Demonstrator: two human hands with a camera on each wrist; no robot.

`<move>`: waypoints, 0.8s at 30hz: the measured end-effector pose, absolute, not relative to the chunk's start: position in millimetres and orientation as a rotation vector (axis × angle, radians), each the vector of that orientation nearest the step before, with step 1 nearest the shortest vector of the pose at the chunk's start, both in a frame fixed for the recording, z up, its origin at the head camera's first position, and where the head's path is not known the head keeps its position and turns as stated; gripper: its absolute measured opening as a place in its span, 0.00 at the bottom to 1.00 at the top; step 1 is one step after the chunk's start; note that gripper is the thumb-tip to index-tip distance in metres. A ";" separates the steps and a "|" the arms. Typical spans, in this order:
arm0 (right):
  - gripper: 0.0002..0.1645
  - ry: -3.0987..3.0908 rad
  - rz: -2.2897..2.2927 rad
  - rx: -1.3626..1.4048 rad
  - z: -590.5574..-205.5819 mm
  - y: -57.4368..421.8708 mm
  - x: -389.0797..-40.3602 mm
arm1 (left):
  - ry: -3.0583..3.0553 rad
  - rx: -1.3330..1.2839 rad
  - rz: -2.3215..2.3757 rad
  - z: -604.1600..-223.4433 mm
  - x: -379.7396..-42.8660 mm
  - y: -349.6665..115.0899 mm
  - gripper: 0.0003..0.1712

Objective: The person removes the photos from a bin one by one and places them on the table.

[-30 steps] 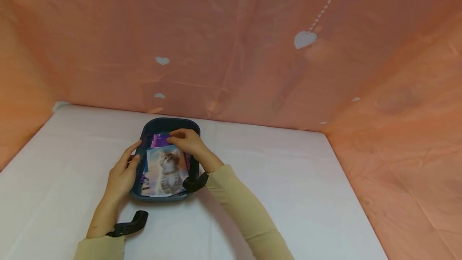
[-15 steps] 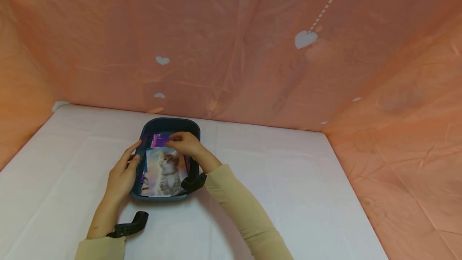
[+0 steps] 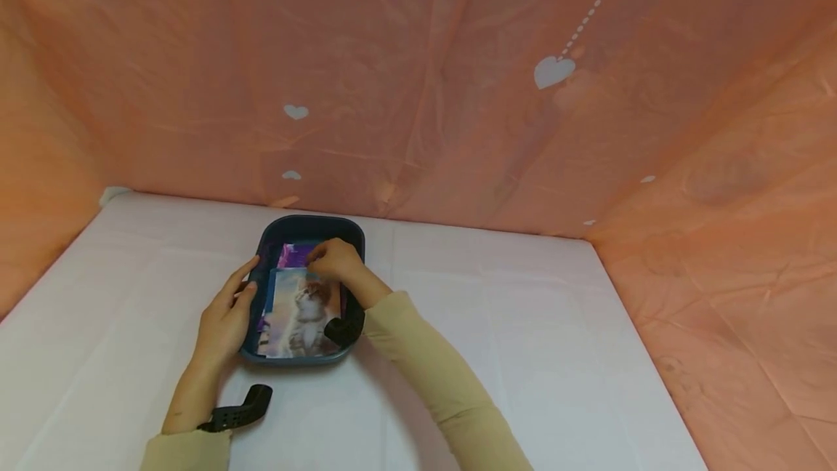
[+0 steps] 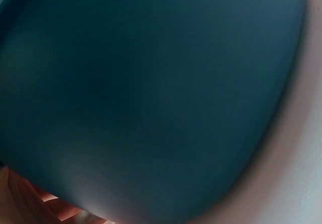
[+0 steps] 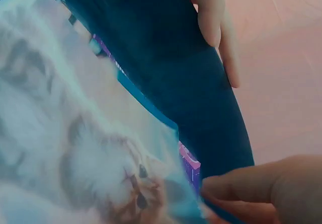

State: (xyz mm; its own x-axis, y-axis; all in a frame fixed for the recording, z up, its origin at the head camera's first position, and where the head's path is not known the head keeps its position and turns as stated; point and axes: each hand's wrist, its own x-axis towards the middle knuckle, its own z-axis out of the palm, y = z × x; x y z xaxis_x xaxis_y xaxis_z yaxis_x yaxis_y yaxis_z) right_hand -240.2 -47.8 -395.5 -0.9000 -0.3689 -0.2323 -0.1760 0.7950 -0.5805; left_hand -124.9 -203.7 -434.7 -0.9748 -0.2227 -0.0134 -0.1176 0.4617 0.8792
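A dark blue tray (image 3: pixel 312 221) with raised walls stands on the table, holding a small stack of picture cards. Uppermost is a card with a kitten picture (image 3: pixel 301 307); a purple card (image 3: pixel 292 255) shows beyond its far edge. My left hand (image 3: pixel 224 318) grips the tray's left side, thumb at the rim and fingers (image 4: pixel 30 204) at the lower edge in the left wrist view. Inside the tray, my right hand (image 3: pixel 336 260) pinches the kitten card's far edge, with thumb and finger close together in the right wrist view. Part of the stack is hidden beneath it.
White cloth covers the table (image 3: pixel 523 340). An orange sheet (image 3: pixel 418 93) with white hearts rises behind it and along both sides. Each wrist wears a black strap with a camera; the right camera (image 3: pixel 343 331) hangs over the tray's near right corner.
My right hand has come slightly down and nearer inside the tray. The kitten card has shifted a little, and a blue edge shows along its left side. My left hand keeps its grip.
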 end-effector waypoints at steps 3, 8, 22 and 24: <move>0.15 2.635 -0.887 -0.397 -396.9 -45.4 -240.2 | -2.595 0.311 -1.556 -435.3 -124.9 -202.8 0.28; 0.14 2.538 -1.102 -0.455 -396.0 -36.0 -237.5 | -2.588 0.304 -1.542 -436.2 -125.1 -203.3 0.28; 0.15 2.372 -1.645 -0.377 -392.0 2.0 -232.5 | -2.583 0.318 -1.551 -436.6 -124.5 -202.2 0.27; 0.15 2.342 -1.716 -0.337 -392.6 8.2 -232.8 | -2.587 0.324 -1.555 -436.6 -124.7 -201.7 0.27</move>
State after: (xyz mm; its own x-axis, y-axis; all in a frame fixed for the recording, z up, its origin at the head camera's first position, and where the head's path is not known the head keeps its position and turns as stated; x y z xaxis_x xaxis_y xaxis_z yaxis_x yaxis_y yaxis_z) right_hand -232.8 8.2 -392.6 -0.9500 -0.3096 -0.0401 -0.0551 0.2928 -0.9546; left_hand -124.7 -201.7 -436.6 -0.9716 -0.2358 -0.0188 -0.1272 0.4541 0.8818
